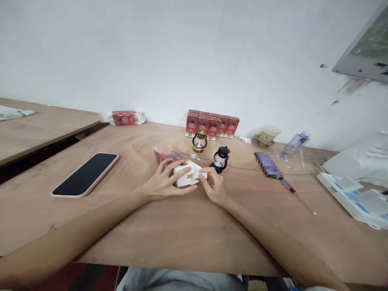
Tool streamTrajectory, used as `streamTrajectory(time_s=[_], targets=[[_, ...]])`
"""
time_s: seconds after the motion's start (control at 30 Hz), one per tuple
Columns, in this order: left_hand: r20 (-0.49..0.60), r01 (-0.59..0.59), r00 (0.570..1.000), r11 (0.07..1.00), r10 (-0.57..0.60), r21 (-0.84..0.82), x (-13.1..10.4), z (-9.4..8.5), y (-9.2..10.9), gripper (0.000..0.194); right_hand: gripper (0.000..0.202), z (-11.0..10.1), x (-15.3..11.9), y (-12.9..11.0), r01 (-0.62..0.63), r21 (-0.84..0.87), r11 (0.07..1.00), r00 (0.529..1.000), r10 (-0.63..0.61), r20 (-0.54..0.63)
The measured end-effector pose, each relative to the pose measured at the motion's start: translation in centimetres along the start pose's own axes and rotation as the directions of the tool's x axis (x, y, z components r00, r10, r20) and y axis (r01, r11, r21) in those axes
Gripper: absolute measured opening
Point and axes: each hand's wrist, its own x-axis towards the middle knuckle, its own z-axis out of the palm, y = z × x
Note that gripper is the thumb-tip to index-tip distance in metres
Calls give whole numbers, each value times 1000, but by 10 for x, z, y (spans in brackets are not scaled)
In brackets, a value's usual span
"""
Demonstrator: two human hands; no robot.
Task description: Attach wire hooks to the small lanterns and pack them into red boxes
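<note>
A red and white cardboard box (pixel 172 155) lies on its side on the wooden table, with its white flaps turned toward me. My left hand (pixel 166 178) is wrapped over the box, its fingers spread across the top and side. Between the thumb and fingers of my right hand (pixel 216 186) is a white flap of the box. Just behind my right hand stands a small black lantern (pixel 220 159). Farther back is a gold and black lantern (pixel 199 141), upright, with small metal bits (pixel 195 156) lying in front of it. What is inside the box is hidden.
Several red boxes (pixel 209 124) stand against the wall, and a wrapped red pack (pixel 125 118) lies left of them. A phone (pixel 85 176) rests at left. On the right are a cup (pixel 269 134), a bottle (pixel 294 145), a screwdriver (pixel 298 197) and a power strip (pixel 353 199).
</note>
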Motion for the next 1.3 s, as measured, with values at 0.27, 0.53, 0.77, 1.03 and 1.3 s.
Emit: streamTrajectory(time_s=[0.27,0.53,0.77,1.03,1.3], targets=[[89,-13,996,995,4,99,-1,-2,0,33,25,1,1,0,-171,230,958,984,157,79],[21,6,1000,994,-8,107,3,-2,1,23,30,-6,2,-4,-55,263,963,986,11,164],[-62,-14,998,1000,15,13,-1,-3,1,28,26,1,1,-2,30,203,979,988,-60,140],[-67,43,996,994,-50,-102,4,-5,3,42,24,4,3,-3,-31,241,970,987,-9,161],[-54,35,998,997,-39,-75,3,-5,2,38,14,3,4,-6,-164,266,950,977,120,176]])
